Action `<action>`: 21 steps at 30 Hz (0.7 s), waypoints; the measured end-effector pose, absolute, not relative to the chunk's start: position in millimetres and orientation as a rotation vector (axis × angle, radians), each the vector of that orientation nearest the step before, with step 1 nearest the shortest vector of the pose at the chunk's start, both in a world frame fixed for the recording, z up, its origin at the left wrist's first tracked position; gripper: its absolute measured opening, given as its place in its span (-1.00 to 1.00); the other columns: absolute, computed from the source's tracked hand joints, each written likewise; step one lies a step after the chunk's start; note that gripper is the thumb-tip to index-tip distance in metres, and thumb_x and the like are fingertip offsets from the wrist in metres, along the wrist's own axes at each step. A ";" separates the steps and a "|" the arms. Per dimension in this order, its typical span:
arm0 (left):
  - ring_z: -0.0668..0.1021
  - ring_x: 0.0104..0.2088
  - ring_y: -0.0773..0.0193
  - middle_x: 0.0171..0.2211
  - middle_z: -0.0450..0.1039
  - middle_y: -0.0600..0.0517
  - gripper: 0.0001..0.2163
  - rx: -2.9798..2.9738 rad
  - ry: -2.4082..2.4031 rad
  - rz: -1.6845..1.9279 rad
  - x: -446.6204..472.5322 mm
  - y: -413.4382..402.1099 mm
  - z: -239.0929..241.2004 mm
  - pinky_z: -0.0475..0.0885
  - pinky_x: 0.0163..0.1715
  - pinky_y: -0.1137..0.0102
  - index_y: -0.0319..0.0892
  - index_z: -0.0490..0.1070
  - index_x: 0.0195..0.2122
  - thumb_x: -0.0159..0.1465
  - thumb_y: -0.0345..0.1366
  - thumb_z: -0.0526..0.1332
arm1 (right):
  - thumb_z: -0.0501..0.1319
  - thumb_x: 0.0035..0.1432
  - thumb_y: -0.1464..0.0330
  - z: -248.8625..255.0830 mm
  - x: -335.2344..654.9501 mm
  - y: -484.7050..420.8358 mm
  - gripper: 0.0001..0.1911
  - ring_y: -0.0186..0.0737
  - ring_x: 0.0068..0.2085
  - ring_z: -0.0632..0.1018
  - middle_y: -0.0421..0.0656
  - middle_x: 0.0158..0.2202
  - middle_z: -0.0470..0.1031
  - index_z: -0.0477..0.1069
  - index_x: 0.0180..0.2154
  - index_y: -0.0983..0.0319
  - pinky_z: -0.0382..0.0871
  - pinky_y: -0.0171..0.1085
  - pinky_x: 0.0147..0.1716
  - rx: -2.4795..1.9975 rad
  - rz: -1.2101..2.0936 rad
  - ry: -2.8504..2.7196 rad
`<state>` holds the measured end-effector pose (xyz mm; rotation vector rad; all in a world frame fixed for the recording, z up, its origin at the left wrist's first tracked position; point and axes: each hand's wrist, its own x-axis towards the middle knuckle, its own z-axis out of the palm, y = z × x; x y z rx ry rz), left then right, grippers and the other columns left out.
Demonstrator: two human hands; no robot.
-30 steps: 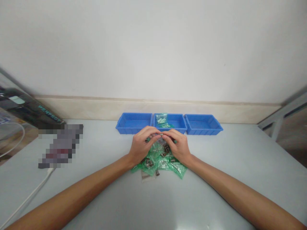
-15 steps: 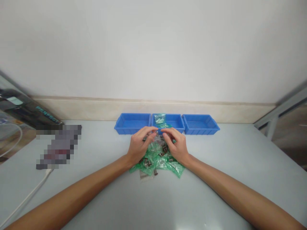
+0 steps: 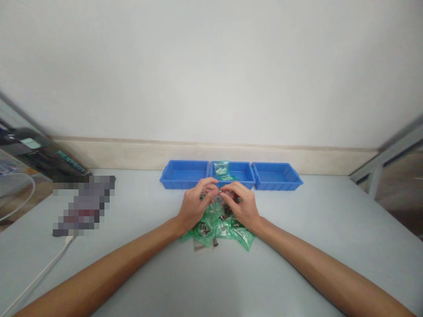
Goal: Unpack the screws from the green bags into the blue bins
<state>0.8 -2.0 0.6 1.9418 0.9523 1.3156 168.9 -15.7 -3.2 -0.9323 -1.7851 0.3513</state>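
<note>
A heap of small green plastic bags (image 3: 220, 229) holding dark metal parts lies on the grey table in front of me. My left hand (image 3: 195, 204) and my right hand (image 3: 240, 206) rest on the far side of the heap. Their fingertips meet in a pinch over a small bag of parts (image 3: 218, 197) between them. Behind the hands stand three blue trays in a row: the left tray (image 3: 184, 174), the middle tray (image 3: 235, 173) and the right tray (image 3: 276, 175). A green bag (image 3: 221, 168) lies in the middle tray.
A pixelated object (image 3: 82, 204) with a white cable (image 3: 39, 273) lies at the left. A dark box (image 3: 36, 152) leans at the far left. The wall's beige skirting runs behind the trays. A metal frame (image 3: 386, 163) stands at the right edge.
Both hands stayed over the heap, their fingertips drawing a little closer together. The view shifted slightly downward.
</note>
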 end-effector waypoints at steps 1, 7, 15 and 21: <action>0.52 -0.55 0.41 -0.40 0.52 0.10 -0.83 1.946 0.956 1.315 0.7 -1.9 0.4 0.45 -0.49 0.53 -0.15 0.35 -0.10 0.31 -0.26 0.16 | 0.19 0.24 0.34 -3.2 168.6 -15.7 -0.89 -0.28 -0.46 0.40 -0.20 -0.46 0.40 0.46 -0.29 0.22 0.29 -0.31 -0.45 -0.934 0.362 -1.789; 0.50 -0.54 0.40 -0.39 0.52 0.07 -0.84 2.061 0.984 1.350 0.3 -1.5 2.2 0.45 -0.42 0.50 -0.18 0.41 -0.12 0.35 -0.30 0.09 | 0.12 0.26 0.34 -3.2 168.0 -16.4 -0.87 -0.34 -0.53 0.33 -0.27 -0.52 0.31 0.36 -0.34 0.23 0.22 -0.34 -0.48 -0.982 0.424 -1.754; 0.52 -0.43 0.37 -0.27 0.52 -0.01 -0.87 2.271 0.931 1.437 1.1 -1.1 5.9 0.47 -0.34 0.46 -0.19 0.48 -0.20 0.29 -0.28 0.22 | 0.09 0.30 0.30 -1.0 168.4 -15.7 -0.80 -0.29 -0.46 0.38 -0.21 -0.46 0.39 0.37 -0.36 0.21 0.26 -0.31 -0.42 -0.987 0.417 -1.740; 0.55 -0.41 0.34 -0.27 0.55 -0.02 -0.86 2.220 0.972 1.419 1.1 -3.2 6.9 0.49 -0.35 0.46 -0.20 0.49 -0.23 0.28 -0.25 0.22 | 0.04 0.34 0.30 -2.3 169.2 -14.4 -0.72 -0.24 -0.38 0.44 -0.16 -0.45 0.42 0.40 -0.40 0.21 0.29 -0.28 -0.35 -0.958 0.381 -1.790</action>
